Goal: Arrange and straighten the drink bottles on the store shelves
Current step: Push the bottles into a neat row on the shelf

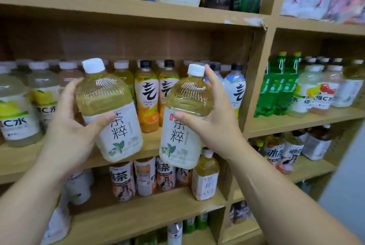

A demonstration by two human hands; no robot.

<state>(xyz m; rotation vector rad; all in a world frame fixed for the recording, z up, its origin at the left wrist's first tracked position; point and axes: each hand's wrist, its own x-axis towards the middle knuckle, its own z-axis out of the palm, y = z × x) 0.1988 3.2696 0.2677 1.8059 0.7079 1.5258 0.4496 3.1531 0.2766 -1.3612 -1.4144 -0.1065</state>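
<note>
Left hand [69, 126] gripping tilted tea bottle [110, 110], right hand [213, 122] clasping matching bottle [183, 118], white caps, pale-yellow tea

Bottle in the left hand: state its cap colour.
White cap, clearest in the head view.

I see two matching tea bottles, both off the shelf. Left tea bottle [110, 110]: white cap, pale yellow liquid, white label with black characters (green leaf print below), tilted top-left. Right tea bottle [184, 118]: same design, leaning slightly right, just beside it.
</note>
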